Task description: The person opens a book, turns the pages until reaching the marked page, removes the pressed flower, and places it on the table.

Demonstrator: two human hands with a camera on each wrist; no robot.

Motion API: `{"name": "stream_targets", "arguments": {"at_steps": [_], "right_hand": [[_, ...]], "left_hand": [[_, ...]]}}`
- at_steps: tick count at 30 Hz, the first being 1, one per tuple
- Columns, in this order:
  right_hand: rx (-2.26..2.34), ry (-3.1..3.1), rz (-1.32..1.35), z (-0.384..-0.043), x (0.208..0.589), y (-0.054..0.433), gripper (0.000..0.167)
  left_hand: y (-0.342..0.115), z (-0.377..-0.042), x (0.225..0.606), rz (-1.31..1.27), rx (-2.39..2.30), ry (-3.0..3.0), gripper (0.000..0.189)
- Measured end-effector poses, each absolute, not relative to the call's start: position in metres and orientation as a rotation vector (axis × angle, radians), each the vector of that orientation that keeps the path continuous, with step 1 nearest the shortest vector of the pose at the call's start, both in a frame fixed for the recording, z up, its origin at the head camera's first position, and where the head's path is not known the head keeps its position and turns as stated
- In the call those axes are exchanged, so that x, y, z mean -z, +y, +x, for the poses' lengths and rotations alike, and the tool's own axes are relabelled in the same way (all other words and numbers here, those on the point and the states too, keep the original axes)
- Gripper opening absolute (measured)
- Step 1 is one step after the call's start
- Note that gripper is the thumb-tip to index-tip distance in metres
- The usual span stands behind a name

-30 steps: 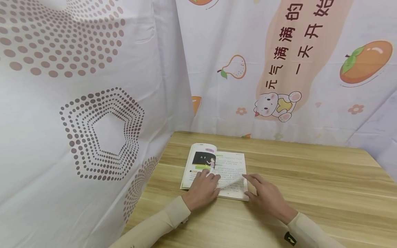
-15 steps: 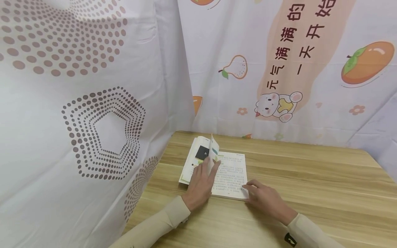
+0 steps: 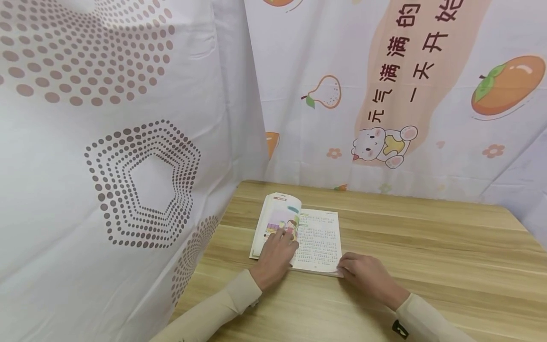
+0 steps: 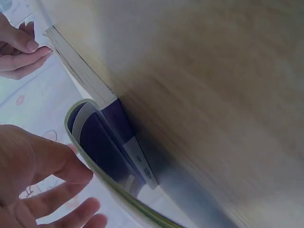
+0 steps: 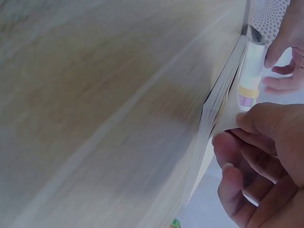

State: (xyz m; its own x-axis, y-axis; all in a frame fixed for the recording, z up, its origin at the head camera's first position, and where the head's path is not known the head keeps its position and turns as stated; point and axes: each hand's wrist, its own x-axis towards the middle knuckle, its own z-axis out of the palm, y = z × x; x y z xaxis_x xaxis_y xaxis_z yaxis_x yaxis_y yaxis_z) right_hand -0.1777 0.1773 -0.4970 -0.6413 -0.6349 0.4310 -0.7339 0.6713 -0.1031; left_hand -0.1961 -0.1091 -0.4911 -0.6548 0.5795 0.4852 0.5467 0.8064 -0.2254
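An open book [image 3: 318, 242] lies on the wooden table, its left pages [image 3: 284, 209] arching up from the spine. They show a coloured picture of a child; the right page is mostly text. My left hand [image 3: 273, 256] rests on the lower part of the left pages, fingers extended over the picture. In the left wrist view, the left thumb and fingertips [image 4: 83, 173] touch the curved pages. At the book's lower right corner is my right hand [image 3: 369, 275]. Its thumb and forefinger pinch a lifted page corner [image 5: 227, 121], as the right wrist view shows.
The wooden table [image 3: 427, 247] extends to the right of the book and toward me. A white dotted curtain [image 3: 231, 142] hangs along the left side. Behind the table hangs a printed curtain [image 3: 325, 166] with fruit and a cartoon bear.
A page that stood upright in the left hand now lies over on the left, replacing the blackboard picture with another. The right fingers have moved down to the lower page corner and pinch it.
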Motion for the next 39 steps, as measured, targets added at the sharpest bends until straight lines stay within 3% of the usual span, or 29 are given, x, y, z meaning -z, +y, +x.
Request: {"name": "stream_targets", "arguments": {"at_steps": [10,22,29,35,39], "right_hand": [[-0.356,-2.536,1.077,-0.178,0.496,0.176,0.007],[-0.428,-2.449,1.057,-0.181,0.497,0.177,0.018],[-0.471,-2.478,1.002,-0.181,0.496,0.177,0.018],[-0.522,-2.533,0.891,-0.179,0.491,0.178,0.054],[-0.518,-2.547,0.865,-0.179,0.491,0.178,0.065]], "left_hand": [[-0.105,-0.195,0.494,-0.896,-0.134,-2.467,0.007],[-0.101,-0.192,0.494,-0.884,-0.168,-2.543,0.048],[-0.100,-0.191,0.496,-0.862,-0.168,-2.556,0.044],[-0.098,-0.192,0.495,-0.854,-0.149,-2.527,0.030],[-0.097,-0.192,0.494,-0.846,-0.143,-2.497,0.022]]}}
